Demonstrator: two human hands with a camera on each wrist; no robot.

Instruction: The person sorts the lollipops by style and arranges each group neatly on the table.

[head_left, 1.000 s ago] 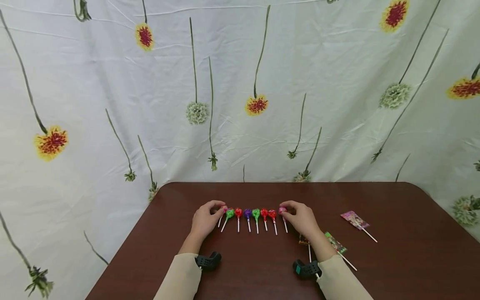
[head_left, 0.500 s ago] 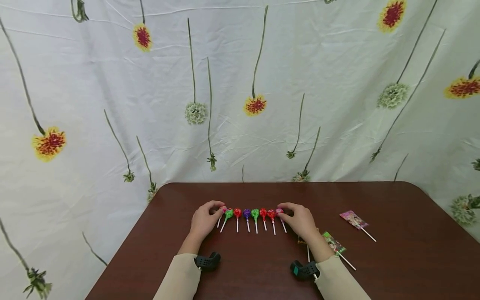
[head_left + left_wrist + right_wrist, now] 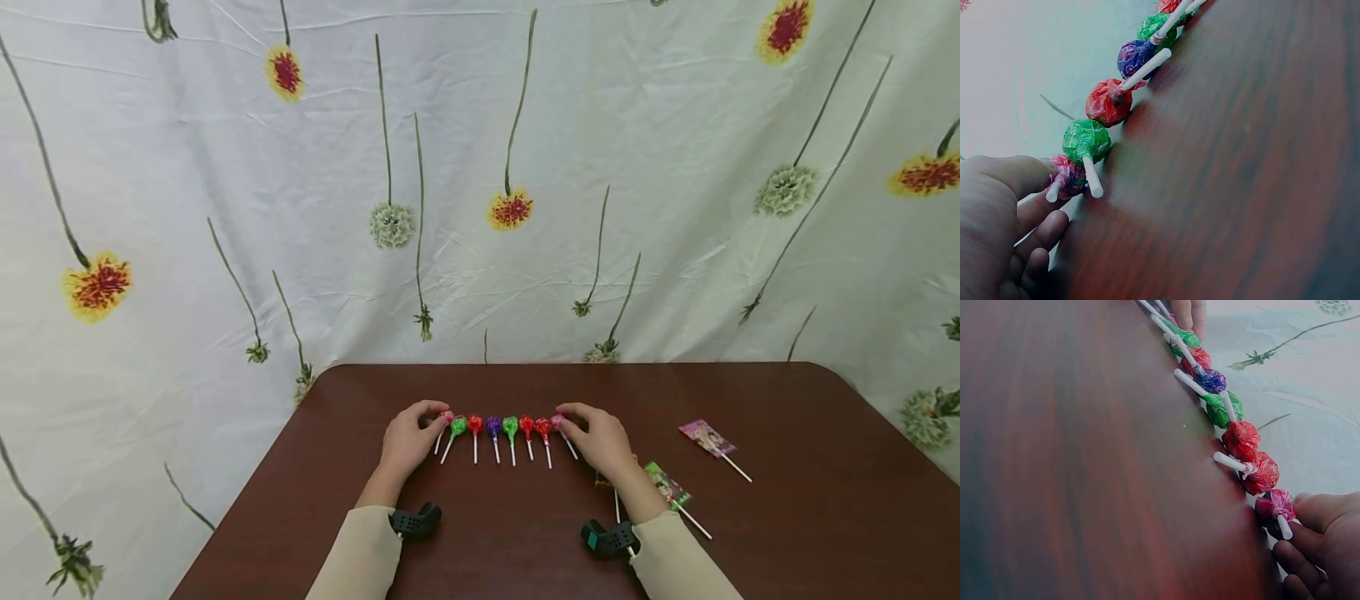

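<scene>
Wrapped lollipops lie in a side-by-side row on the table, white sticks toward me. At the row's left end my left hand (image 3: pixel 405 439) holds a pink lollipop (image 3: pixel 1071 175) by its head, between thumb and finger. Beside it come a green lollipop (image 3: pixel 1087 141), a red one (image 3: pixel 1109 103), a purple one (image 3: pixel 493 426) and another green one (image 3: pixel 511 427). Two red lollipops, the inner (image 3: pixel 1240 439) and the outer (image 3: pixel 1261 473), follow. My right hand (image 3: pixel 603 439) pinches the head of a pink lollipop (image 3: pixel 1279 506) at the right end, its stick slanting right.
Flat-wrapped lollipops lie to the right: a pink one (image 3: pixel 708 437), a green one (image 3: pixel 669 486), and one partly hidden under my right forearm, its stick (image 3: pixel 617 507) showing. A white flowered cloth (image 3: pixel 465 167) hangs behind the brown table (image 3: pixel 495 550).
My right hand has moved the right pink lollipop left, closer to the red one beside it. Its stick end has since swung to the right. My left hand stays in place.
</scene>
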